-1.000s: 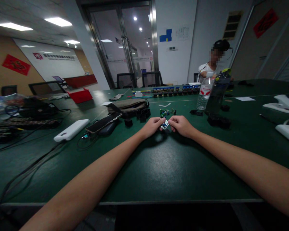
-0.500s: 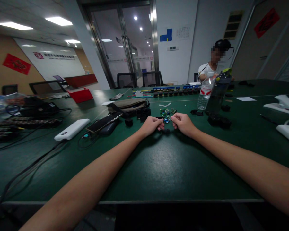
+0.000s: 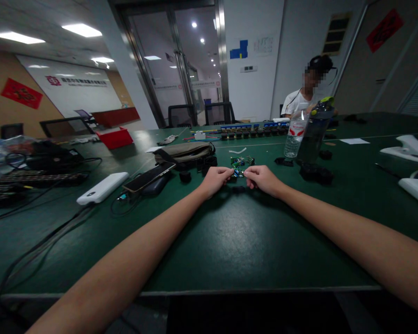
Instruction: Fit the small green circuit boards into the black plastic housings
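My left hand [image 3: 216, 180] and my right hand [image 3: 263, 178] face each other over the green table, each closed in a pinch. Between their fingertips is a small circuit board [image 3: 238, 173] with blue and white parts, gripped at its left and right sides. Its fine detail is too small to make out. Just beyond it, more green circuit boards [image 3: 239, 161] lie on the table. A small black piece [image 3: 238, 189] sits below the hands, partly in their shadow.
To the left are a phone [image 3: 149, 177], a white power bank [image 3: 102, 188] with a cable and a grey-brown bag [image 3: 188, 152]. A water bottle [image 3: 294, 138], a dark bottle [image 3: 313, 137] and black parts [image 3: 316, 174] stand right. Another person [image 3: 299, 99] sits across the table [image 3: 244, 250].
The circuit board between my hands has tilted flatter, and my fingertips have shifted slightly on it. My right hand has moved a little left. The view has shifted slightly.
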Demonstrator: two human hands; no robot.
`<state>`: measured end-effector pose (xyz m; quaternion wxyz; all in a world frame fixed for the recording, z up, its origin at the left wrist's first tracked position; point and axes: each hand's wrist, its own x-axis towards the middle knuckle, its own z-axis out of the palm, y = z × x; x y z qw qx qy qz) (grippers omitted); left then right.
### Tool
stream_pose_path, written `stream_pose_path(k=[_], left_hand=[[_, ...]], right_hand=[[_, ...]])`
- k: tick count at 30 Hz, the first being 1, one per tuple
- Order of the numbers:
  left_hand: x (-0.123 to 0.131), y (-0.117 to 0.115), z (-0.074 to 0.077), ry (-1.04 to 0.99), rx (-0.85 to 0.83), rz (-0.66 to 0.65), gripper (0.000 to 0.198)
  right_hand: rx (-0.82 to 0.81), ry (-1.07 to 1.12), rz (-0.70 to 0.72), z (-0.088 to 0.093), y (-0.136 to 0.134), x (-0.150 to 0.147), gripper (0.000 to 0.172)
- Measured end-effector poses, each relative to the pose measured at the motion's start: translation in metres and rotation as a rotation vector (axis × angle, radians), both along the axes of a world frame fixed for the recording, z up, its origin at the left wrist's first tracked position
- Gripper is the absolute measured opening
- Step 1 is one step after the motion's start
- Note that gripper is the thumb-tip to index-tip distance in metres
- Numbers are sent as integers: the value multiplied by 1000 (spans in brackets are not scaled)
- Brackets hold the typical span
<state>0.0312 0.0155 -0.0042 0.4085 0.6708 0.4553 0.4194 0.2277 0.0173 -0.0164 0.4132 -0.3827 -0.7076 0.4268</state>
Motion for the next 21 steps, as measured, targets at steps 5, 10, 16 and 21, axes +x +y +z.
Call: stream_pose_path(k=[5, 10, 16, 21], left_hand=[[1, -1, 0, -9, -6, -19, 43], [1, -1, 0, -12, -2, -35, 46], [2, -2, 1, -2, 13, -33, 44], [2, -3, 1, 18, 12, -52, 44]], right_hand=[[6, 6, 4, 0, 0, 1, 33], [-88, 51, -28, 2, -2, 0, 20], [-128, 63, -30, 4, -3, 1, 13], [-128, 55, -23, 5, -3, 2, 19]])
